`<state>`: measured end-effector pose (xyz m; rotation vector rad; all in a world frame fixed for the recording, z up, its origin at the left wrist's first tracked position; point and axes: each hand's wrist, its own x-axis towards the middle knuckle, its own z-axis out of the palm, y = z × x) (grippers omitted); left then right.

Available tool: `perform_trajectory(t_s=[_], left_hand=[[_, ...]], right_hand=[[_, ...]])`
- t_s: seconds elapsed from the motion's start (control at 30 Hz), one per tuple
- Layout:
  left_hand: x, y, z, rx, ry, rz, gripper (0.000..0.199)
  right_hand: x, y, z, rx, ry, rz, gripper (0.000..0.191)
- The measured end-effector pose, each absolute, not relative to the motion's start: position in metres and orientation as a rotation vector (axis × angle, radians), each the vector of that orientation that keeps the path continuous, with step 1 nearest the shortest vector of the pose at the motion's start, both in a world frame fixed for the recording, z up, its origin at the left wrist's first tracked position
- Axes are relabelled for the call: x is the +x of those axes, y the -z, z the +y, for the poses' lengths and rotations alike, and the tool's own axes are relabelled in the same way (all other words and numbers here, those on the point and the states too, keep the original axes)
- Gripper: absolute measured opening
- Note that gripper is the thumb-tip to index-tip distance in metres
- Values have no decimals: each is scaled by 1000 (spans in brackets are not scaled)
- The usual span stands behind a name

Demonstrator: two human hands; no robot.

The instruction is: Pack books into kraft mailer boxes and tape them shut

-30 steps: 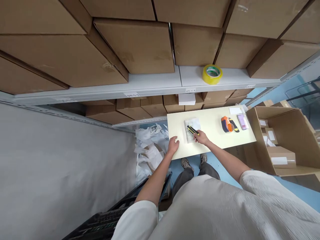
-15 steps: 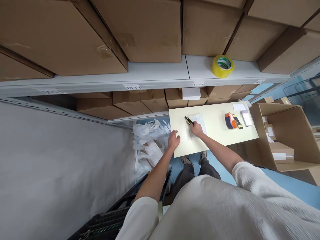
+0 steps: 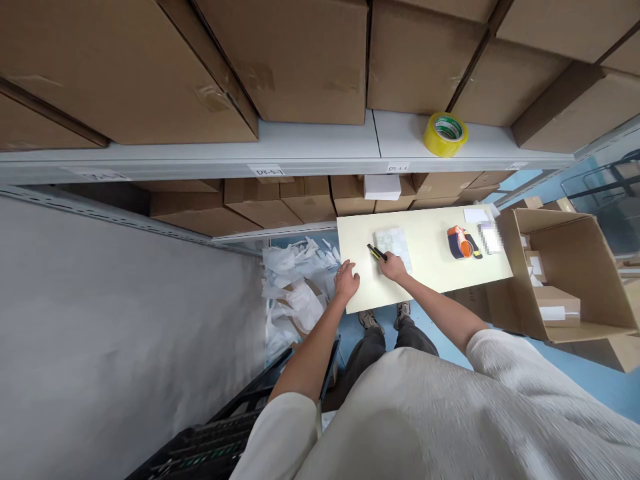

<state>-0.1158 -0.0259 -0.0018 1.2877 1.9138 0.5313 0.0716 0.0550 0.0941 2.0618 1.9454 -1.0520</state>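
Observation:
My right hand grips a black and yellow utility knife, its front end pointing to the far left over the pale tabletop. Beside and partly under that hand lies a flat, whitish packet with a faint pattern; whether the knife touches it I cannot tell. At the table's left edge rests my left hand, fingers stretched out and holding nothing.
Toward the table's right end are an orange and purple tape roll or dispenser and a white label. An open carton stands to the right. White scraps fill the left floor. Yellow tape sits on the shelf.
My right hand and the knife have shifted slightly toward me and to the left, showing more of the packet. My left hand stays at the table's edge.

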Motion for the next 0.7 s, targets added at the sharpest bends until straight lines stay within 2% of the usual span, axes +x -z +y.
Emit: perform_trajectory(t_s=[0.37, 0.7], left_hand=[[-104, 3, -29, 1247, -605, 1916, 49], [-98, -2, -38, 1322, -459, 1917, 51]], right_hand=[[99, -92, 0, 1997, 1016, 1963, 31], [118, -95, -35, 1990, 1025, 1928, 28]])
